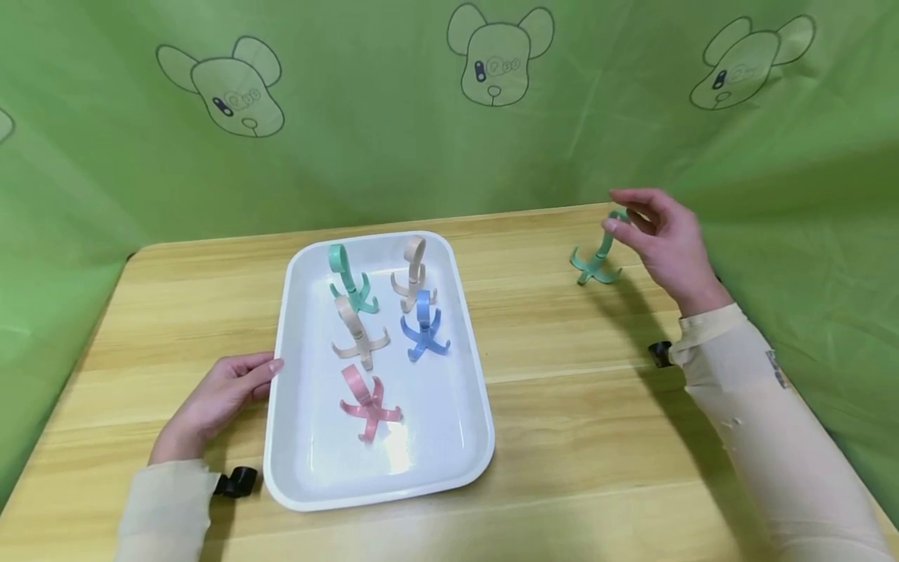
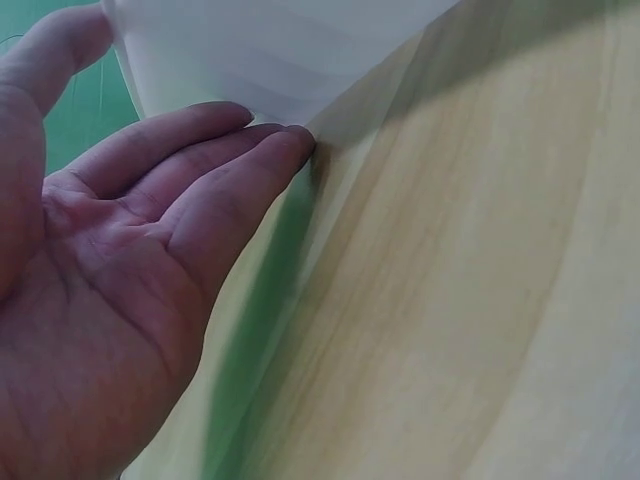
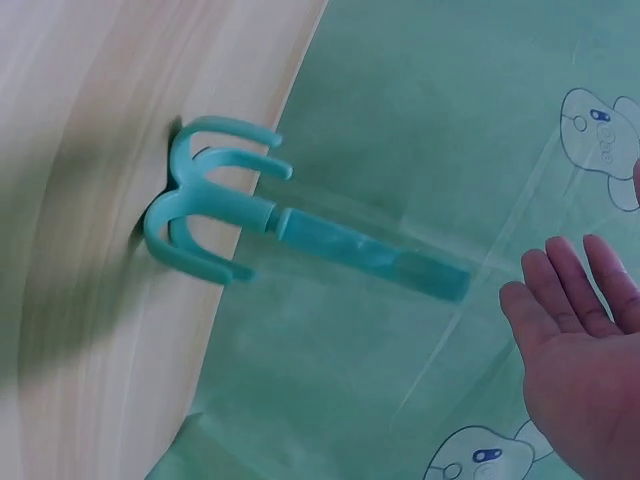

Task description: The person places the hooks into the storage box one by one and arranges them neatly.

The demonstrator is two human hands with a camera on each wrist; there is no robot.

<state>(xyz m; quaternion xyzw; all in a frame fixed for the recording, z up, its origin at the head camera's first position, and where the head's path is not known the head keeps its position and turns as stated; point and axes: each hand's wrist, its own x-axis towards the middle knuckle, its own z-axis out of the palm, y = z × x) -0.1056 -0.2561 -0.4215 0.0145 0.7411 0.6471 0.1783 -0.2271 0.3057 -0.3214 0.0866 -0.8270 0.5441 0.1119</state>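
Observation:
My left hand (image 1: 223, 398) holds the left rim of the white tray (image 1: 316, 488), its thumb on the rim and its fingertips against the outer wall; the left wrist view shows the hand (image 2: 130, 230) from the palm side. On the table at the right, a green multi-prong hanging hook (image 1: 597, 265) stands on its prongs. Beside its curved top is my right hand (image 1: 667, 242); in the right wrist view, a gap separates the extended fingers from the hook (image 3: 370, 258).
Inside the tray stand a green hook (image 1: 358, 297), two beige hooks (image 1: 361, 343), a blue hook (image 1: 424, 336) and a pink hook (image 1: 372, 410). Green curtain (image 1: 393, 156) with animal-head prints hangs behind the table (image 1: 562, 437) and along its right side.

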